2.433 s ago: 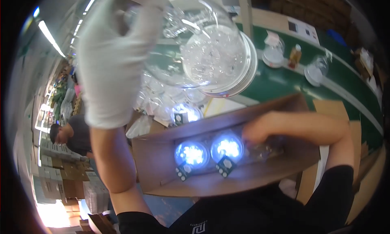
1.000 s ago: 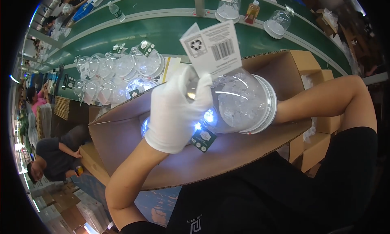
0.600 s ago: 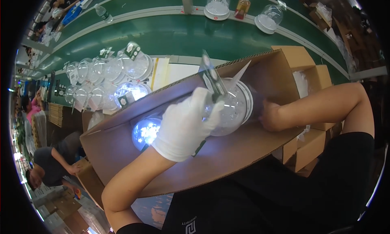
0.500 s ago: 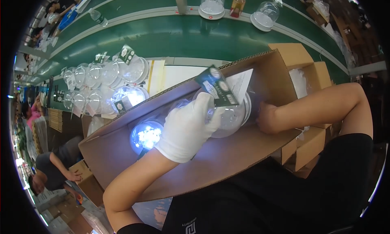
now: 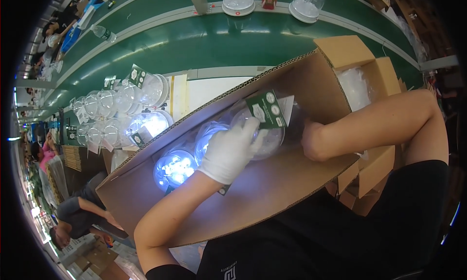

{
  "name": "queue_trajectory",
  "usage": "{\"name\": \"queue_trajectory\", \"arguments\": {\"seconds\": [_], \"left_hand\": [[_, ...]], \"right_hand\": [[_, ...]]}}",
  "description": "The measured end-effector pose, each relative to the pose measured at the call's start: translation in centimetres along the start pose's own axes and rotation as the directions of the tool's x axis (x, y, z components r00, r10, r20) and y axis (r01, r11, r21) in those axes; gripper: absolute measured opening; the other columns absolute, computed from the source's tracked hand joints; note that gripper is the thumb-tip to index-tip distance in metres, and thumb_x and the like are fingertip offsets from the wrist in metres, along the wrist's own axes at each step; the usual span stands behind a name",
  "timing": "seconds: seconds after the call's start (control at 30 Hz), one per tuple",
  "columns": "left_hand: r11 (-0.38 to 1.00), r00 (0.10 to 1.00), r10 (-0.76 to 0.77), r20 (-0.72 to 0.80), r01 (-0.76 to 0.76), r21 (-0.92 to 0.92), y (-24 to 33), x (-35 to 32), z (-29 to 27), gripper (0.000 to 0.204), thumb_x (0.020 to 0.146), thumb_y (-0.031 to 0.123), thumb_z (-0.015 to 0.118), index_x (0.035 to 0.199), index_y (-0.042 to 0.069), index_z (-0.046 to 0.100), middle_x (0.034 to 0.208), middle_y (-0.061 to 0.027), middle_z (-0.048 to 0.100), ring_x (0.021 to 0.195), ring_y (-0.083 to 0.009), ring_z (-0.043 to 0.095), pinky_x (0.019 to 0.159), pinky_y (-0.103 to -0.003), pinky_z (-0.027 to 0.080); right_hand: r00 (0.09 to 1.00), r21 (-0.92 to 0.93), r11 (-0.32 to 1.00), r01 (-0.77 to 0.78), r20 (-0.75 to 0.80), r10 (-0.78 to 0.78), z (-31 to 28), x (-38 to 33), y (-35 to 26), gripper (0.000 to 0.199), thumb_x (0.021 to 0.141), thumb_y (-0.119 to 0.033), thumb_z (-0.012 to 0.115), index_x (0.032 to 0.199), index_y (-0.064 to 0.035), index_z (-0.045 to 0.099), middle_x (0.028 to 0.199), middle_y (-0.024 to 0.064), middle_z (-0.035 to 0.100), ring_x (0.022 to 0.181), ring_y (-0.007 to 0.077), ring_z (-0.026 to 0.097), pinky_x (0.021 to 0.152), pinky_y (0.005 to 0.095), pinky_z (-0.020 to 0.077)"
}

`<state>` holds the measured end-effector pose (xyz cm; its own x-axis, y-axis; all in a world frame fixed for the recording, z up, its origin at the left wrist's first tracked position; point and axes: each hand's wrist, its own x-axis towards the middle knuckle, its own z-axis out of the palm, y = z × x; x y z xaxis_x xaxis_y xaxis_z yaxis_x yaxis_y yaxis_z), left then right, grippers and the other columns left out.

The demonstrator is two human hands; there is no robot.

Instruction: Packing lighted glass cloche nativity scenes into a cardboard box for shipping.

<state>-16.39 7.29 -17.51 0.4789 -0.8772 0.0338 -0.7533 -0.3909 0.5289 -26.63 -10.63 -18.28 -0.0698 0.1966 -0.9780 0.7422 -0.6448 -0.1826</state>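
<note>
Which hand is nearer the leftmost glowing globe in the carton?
Left. The gloved left hand is just right of that glowing globe; the bare right hand is farther off, toward the carton's right end.

Left-hand glove [image 5: 227, 154]: plain white. Dome [image 5: 272, 143] under it reads clear, colourless; its hang tag [image 5: 265, 108] is dark green with white circles. Lit domes [image 5: 176, 170] glow blue-white. Carton [image 5: 265, 185]: plain brown, dark zigzag along the cut edge. Conveyor belt [image 5: 233, 44]: green, pale grey rails [image 5: 228, 72]. T-shirt [image 5: 306, 226]: black, white chest logo [image 5: 229, 271]. From here I see yellow tape [image 5: 180, 96] striping a white sheet [image 5: 214, 91]. Far-left worker's top [image 5: 47, 157]: pink.
</note>
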Motion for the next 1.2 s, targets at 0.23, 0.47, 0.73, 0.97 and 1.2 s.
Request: {"name": "queue_trajectory", "arguments": {"seconds": [0.23, 0.47, 0.73, 0.97, 1.2], "left_hand": [[0.985, 0.988, -0.156, 0.022, 0.157, -0.072, -0.6, 2.2, 1.9, 0.027, 0.091, 0.031, 0.069, 0.09, 0.007, 0.056, 0.064, -0.0188, 0.062, 0.062, -0.0411, 0.064, 0.058, -0.048, 0.051], [0.978, 0.984, -0.176, -0.01, 0.174, -0.119, -0.5, 3.2, 3.3, 0.031, 0.09, 0.035, 0.068, 0.09, 0.007, 0.057, 0.066, -0.0219, 0.063, 0.064, -0.0439, 0.064, 0.062, -0.051, 0.052], [0.96, 0.989, -0.142, -0.033, 0.129, -0.25, 0.7, 2.9, 5.3, 0.033, 0.092, 0.038, 0.065, 0.092, 0.006, 0.055, 0.069, -0.0238, 0.064, 0.067, -0.0453, 0.064, 0.064, -0.053, 0.053], [0.992, 0.992, -0.066, 0.108, 0.076, -0.098, 1.4, 2.2, 5.2, 0.033, 0.096, 0.04, 0.059, 0.099, 0.008, 0.054, 0.062, -0.0159, 0.066, 0.056, -0.0384, 0.066, 0.052, -0.05, 0.054], [0.997, 0.993, -0.017, 0.118, 0.026, -0.07, 0.6, 2.3, 4.4, 0.035, 0.096, 0.04, 0.058, 0.104, 0.007, 0.057, 0.061, -0.0136, 0.066, 0.055, -0.0356, 0.067, 0.052, -0.048, 0.054]], "right_hand": [[1.0, -0.066, 0.998, 0.0, 0.017, 0.001, -0.7, -1.2, -0.2, 0.036, 0.091, -0.026, 0.067, 0.125, -0.0148, 0.07, 0.13, 0.0088, 0.068, 0.121, 0.0303, 0.061, 0.101, 0.0543, 0.0404], [1.0, -0.041, 0.999, 0.0, -0.014, 0.0, -1.1, -2.0, -0.2, 0.036, 0.091, -0.027, 0.067, 0.124, -0.0141, 0.071, 0.128, 0.009, 0.069, 0.12, 0.0297, 0.062, 0.099, 0.0549, 0.0399], [0.998, -0.035, 0.999, 0.014, -0.064, -0.016, -0.6, -1.7, -0.1, 0.036, 0.094, -0.023, 0.06, 0.127, -0.0099, 0.068, 0.136, 0.0094, 0.062, 0.116, 0.0288, 0.065, 0.099, 0.0521, 0.0405], [0.994, 0.005, 1.0, -0.004, -0.111, 0.005, -0.5, -1.6, -0.2, 0.04, 0.096, -0.02, 0.052, 0.131, -0.0039, 0.063, 0.134, 0.0091, 0.063, 0.112, 0.0273, 0.066, 0.097, 0.0482, 0.041], [0.997, 0.003, 0.999, 0.05, -0.051, -0.05, -0.5, -1.7, -0.1, 0.036, 0.095, -0.021, 0.053, 0.126, -0.0075, 0.067, 0.134, 0.0084, 0.063, 0.113, 0.0262, 0.066, 0.096, 0.047, 0.0419]]}}
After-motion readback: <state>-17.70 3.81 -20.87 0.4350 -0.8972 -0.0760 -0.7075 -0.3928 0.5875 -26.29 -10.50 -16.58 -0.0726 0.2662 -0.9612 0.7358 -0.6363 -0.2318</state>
